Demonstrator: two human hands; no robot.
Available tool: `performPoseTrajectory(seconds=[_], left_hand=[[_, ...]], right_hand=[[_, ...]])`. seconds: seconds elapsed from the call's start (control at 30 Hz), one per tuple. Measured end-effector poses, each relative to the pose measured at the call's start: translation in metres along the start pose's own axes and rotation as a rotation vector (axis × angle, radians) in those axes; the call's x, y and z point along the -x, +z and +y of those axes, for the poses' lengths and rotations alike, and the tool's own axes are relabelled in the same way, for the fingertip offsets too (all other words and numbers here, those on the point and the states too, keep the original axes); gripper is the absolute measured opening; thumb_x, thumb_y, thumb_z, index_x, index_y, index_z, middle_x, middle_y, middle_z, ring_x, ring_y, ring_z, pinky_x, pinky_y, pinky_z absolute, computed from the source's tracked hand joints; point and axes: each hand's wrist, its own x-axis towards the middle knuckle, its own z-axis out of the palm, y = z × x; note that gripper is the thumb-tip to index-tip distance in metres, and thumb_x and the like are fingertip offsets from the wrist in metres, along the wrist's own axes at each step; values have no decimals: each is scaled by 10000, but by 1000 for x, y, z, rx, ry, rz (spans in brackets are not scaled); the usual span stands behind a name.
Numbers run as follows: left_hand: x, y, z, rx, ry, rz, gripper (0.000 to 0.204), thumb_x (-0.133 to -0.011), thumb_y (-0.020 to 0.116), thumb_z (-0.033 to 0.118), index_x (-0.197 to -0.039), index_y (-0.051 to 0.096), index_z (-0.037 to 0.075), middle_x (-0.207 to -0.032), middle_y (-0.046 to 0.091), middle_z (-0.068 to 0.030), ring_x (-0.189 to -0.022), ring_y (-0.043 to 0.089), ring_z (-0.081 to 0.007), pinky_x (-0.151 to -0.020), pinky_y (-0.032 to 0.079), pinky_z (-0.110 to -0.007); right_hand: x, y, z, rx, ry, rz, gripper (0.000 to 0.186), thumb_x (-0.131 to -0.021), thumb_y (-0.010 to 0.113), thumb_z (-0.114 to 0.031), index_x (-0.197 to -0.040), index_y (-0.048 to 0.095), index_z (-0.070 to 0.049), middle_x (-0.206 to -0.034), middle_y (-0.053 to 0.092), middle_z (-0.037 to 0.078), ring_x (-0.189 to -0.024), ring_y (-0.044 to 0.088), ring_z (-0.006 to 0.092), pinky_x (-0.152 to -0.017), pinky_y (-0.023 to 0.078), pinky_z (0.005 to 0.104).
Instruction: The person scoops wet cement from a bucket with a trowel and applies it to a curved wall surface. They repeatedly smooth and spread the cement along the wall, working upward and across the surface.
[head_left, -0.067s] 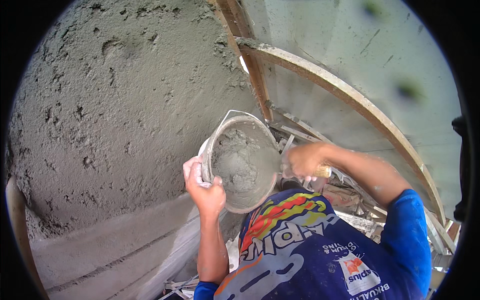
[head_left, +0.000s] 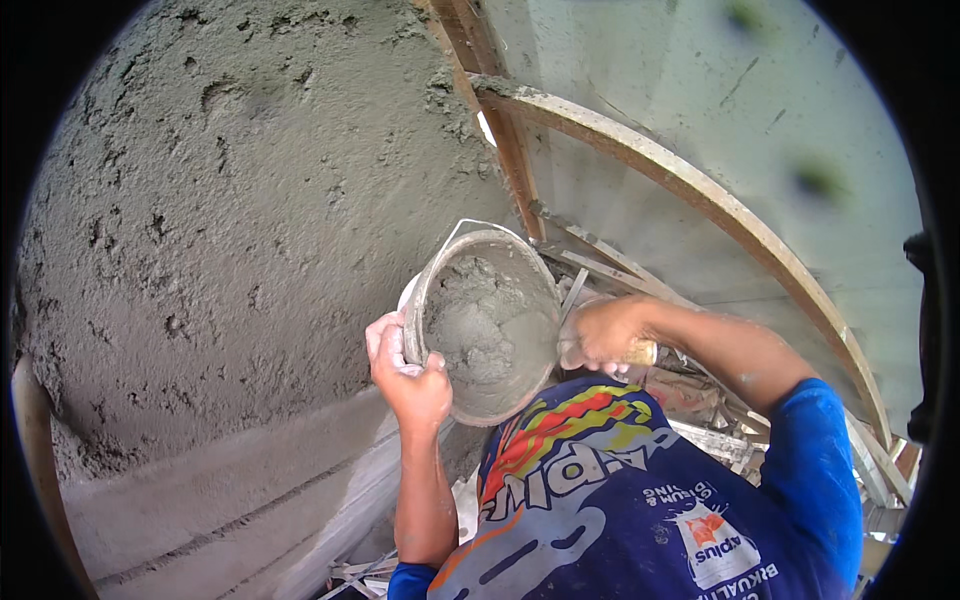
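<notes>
My left hand (head_left: 408, 375) is closed on the near-left rim of a mortar-smeared bucket (head_left: 533, 258), its thumb over the edge. The bucket tilts toward me, and its thin bail handle stands up at the far side. Wet grey mortar (head_left: 475, 290) lies inside. At the bucket's right rim my right hand (head_left: 605, 335) grips a trowel (head_left: 641, 352); the end of its wooden handle sticks out behind my fist. The trowel's grey blade reaches into the bucket against the mortar and is hard to tell from it.
A rough, freshly mortared wall (head_left: 250, 200) fills the left, above a smoother ledge (head_left: 230, 500). A curved wooden strip (head_left: 700, 190) crosses a pale sheet (head_left: 640, 60) on the right. An upright timber (head_left: 515, 150) stands between them. Scrap wood (head_left: 700, 400) lies below my right arm.
My right hand has shifted slightly left with the trowel, and the blade shows more plainly within the bucket. My left hand and the bucket stay almost where they were.
</notes>
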Motion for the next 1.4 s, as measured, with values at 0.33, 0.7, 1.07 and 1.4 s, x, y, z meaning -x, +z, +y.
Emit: performPoseTrajectory(seconds=[0.33, 0.7, 1.07, 1.4], left_hand=[[6, 4, -33, 200, -127, 44, 465, -605, 549, -95, -1069, 576, -71, -1126, 531, -103, -1088, 543, -213, -1001, 413, -297], [67, -11, -120, 449, -672, 318, 647, -615, 633, -94, -1252, 528, -47, -1173, 535, -96, -1123, 552, -208, -988, 461, -334], [118, -51, -162, 319, -699, 470, 499, -647, 588, -119, -1140, 615, -42, -1111, 598, -94, -981, 626, -197, -814, 528, -314], [135, -73, -140, 478, -667, 375, 397, -667, 529, -150, -1014, 671, -21, -878, 680, -64, -759, 650, -182, -686, 539, -310]], right_hand=[[-51, 70, 38, -735, -359, -140, 219, -995, 655, -233, -1047, 600, -28, -715, 518, -4, -504, 489, 74, -425, 411, 253], [12, 70, -23, -1172, -808, -200, 455, -971, 555, -297, -1292, 507, 23, -845, 555, 115, -581, 530, 198, -498, 465, 364], [103, 85, -256, -893, -2129, 572, 531, -985, 576, -47, -1424, 280, -94, -986, 496, 67, -751, 519, 122, -644, 469, 297], [44, 51, -388, 118, -1758, 1585, 443, -897, 590, 30, -1292, 407, -50, -883, 574, 161, -818, 625, 307, -710, 514, 422]])
